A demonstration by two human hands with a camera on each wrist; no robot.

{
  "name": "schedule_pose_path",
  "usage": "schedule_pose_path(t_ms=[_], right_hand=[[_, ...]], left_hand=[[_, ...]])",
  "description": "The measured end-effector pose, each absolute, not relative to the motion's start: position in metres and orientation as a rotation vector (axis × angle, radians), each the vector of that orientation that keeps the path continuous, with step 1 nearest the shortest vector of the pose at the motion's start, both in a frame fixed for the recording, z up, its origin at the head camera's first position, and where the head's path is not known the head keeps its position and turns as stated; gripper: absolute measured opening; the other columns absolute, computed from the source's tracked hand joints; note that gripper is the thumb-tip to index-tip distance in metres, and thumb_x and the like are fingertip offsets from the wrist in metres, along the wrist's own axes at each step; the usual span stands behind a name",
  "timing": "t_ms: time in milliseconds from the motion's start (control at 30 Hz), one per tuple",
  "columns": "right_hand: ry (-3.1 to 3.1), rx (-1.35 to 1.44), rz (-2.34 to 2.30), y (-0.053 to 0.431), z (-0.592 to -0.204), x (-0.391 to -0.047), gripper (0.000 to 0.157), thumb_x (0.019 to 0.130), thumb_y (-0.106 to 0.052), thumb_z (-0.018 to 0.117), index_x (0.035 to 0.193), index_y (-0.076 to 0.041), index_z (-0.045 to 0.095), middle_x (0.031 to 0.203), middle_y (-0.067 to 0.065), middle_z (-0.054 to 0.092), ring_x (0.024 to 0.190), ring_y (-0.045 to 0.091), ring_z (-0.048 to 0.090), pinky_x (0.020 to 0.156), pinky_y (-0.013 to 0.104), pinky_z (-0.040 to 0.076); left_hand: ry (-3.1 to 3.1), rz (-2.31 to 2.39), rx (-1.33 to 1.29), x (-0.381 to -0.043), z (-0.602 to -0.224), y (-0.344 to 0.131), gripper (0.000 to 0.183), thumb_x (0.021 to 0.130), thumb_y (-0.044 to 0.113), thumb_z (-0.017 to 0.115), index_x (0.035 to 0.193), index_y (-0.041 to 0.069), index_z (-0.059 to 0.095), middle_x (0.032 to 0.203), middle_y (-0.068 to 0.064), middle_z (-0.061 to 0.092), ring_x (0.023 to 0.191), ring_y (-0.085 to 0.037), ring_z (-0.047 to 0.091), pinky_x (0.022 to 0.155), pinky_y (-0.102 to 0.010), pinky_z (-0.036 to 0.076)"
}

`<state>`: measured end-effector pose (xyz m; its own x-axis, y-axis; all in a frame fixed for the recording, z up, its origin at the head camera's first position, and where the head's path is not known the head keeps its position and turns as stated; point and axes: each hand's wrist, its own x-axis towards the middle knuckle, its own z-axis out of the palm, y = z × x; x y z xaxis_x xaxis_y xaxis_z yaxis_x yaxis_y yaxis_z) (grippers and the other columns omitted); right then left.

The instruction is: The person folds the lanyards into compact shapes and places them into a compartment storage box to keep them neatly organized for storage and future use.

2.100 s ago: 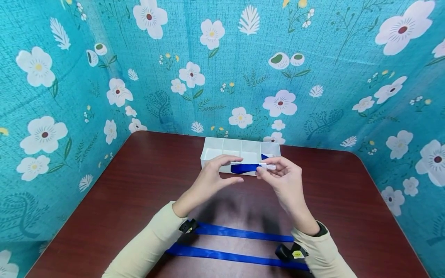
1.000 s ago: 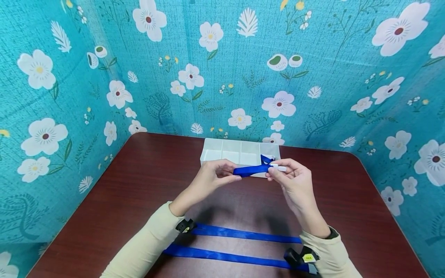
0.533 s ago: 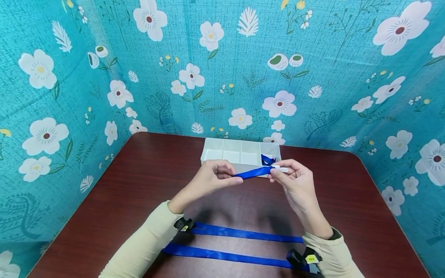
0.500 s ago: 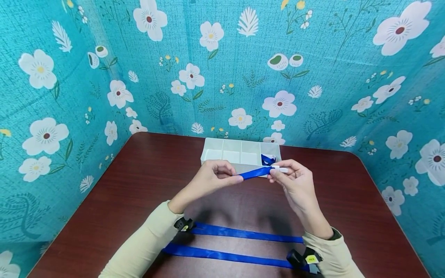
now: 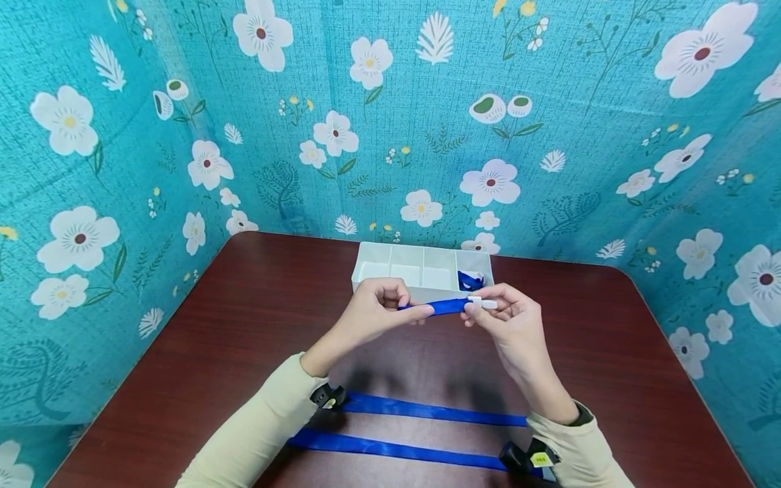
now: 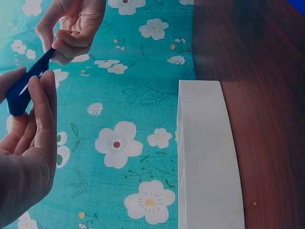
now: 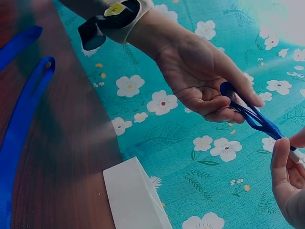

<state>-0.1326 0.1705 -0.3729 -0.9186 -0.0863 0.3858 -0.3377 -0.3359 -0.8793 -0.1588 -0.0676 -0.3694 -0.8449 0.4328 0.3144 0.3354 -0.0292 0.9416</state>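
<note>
Teal floral curtain (image 5: 403, 95), left hand (image 5: 371, 312) pinching folded blue strap (image 5: 449, 307), right hand (image 5: 515, 322) pinching its white end (image 5: 489, 304)

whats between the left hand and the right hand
A folded blue strap spans from the left hand to the right hand, which pinches it near its white end piece; the head view shows this.

The near side of the white box (image 6: 207, 152) is screened by the left hand (image 5: 372, 315), the right hand (image 5: 512, 329) and the folded blue strap (image 5: 448, 307) held between them. Behind it, passage is closed off by the flowered curtain (image 5: 390, 102). Room is left over the table (image 5: 274, 318) to either side. Nearer, the tabletop is crossed by two blue strands (image 5: 427, 410).
</note>
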Motion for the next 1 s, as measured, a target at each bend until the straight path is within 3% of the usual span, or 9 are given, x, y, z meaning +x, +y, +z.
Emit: schedule_pose_path(t_ms=[100, 267, 400, 500, 567, 800, 1000], right_hand=[[-1.712, 0.548, 2.373, 0.169, -0.373, -0.132, 0.016, 0.085, 0.021, 0.064, 0.100, 0.018, 0.060, 0.081, 0.014, 0.073, 0.068, 0.021, 0.073, 0.068, 0.032, 0.060], [-1.724, 0.503, 2.351, 0.167, -0.374, -0.131, 0.016, 0.085, 0.021, 0.064, 0.099, 0.019, 0.059, 0.080, 0.014, 0.072, 0.067, 0.022, 0.072, 0.067, 0.033, 0.060], [-1.724, 0.498, 2.340, 0.166, -0.373, -0.130, 0.016, 0.085, 0.021, 0.065, 0.099, 0.019, 0.059, 0.080, 0.014, 0.072, 0.067, 0.021, 0.072, 0.067, 0.033, 0.060], [-1.723, 0.498, 2.330, 0.165, -0.373, -0.129, 0.017, 0.084, 0.021, 0.066, 0.100, 0.020, 0.058, 0.080, 0.014, 0.072, 0.067, 0.022, 0.072, 0.068, 0.033, 0.060], [-1.727, 0.483, 2.315, 0.164, -0.373, -0.129, 0.018, 0.084, 0.021, 0.066, 0.100, 0.022, 0.057, 0.080, 0.015, 0.072, 0.067, 0.021, 0.072, 0.068, 0.033, 0.060], [-1.763, 0.484, 2.251, 0.160, -0.375, -0.127, 0.022, 0.083, 0.020, 0.067, 0.102, 0.022, 0.056, 0.086, 0.016, 0.073, 0.070, 0.023, 0.073, 0.069, 0.035, 0.059], [-1.804, 0.510, 2.152, 0.155, -0.376, -0.126, 0.022, 0.083, 0.018, 0.069, 0.102, 0.019, 0.059, 0.088, 0.015, 0.073, 0.070, 0.023, 0.073, 0.070, 0.034, 0.060]], left_hand=[[2.135, 2.056, 0.843, -0.159, -0.370, -0.066, 0.033, 0.088, 0.009, 0.078, 0.070, 0.006, 0.050, 0.077, -0.008, 0.074, 0.076, -0.031, 0.074, 0.052, -0.023, 0.043], [2.216, 2.090, 0.810, -0.158, -0.370, -0.065, 0.031, 0.086, 0.009, 0.080, 0.072, 0.006, 0.052, 0.075, -0.006, 0.074, 0.069, -0.024, 0.072, 0.045, -0.023, 0.032], [2.313, 2.114, 0.748, -0.157, -0.371, -0.064, 0.030, 0.082, 0.012, 0.084, 0.075, 0.006, 0.055, 0.063, -0.004, 0.064, 0.052, -0.017, 0.054, 0.045, -0.023, 0.029], [2.375, 2.121, 0.708, -0.158, -0.372, -0.063, 0.029, 0.079, 0.011, 0.086, 0.077, 0.005, 0.057, 0.058, -0.004, 0.051, 0.051, -0.016, 0.040, 0.045, -0.023, 0.028], [2.409, 2.127, 0.700, -0.158, -0.373, -0.062, 0.030, 0.078, 0.012, 0.087, 0.079, 0.005, 0.058, 0.059, -0.003, 0.048, 0.051, -0.015, 0.038, 0.046, -0.023, 0.029], [2.499, 2.135, 0.760, -0.158, -0.374, -0.059, 0.033, 0.077, 0.011, 0.088, 0.086, 0.007, 0.056, 0.065, 0.000, 0.058, 0.048, -0.015, 0.039, 0.047, -0.022, 0.031], [2.572, 2.114, 0.771, -0.140, -0.348, -0.054, 0.034, 0.077, -0.002, 0.084, 0.091, -0.005, 0.053, 0.071, -0.014, 0.068, 0.049, -0.016, 0.045, 0.050, -0.018, 0.034]])
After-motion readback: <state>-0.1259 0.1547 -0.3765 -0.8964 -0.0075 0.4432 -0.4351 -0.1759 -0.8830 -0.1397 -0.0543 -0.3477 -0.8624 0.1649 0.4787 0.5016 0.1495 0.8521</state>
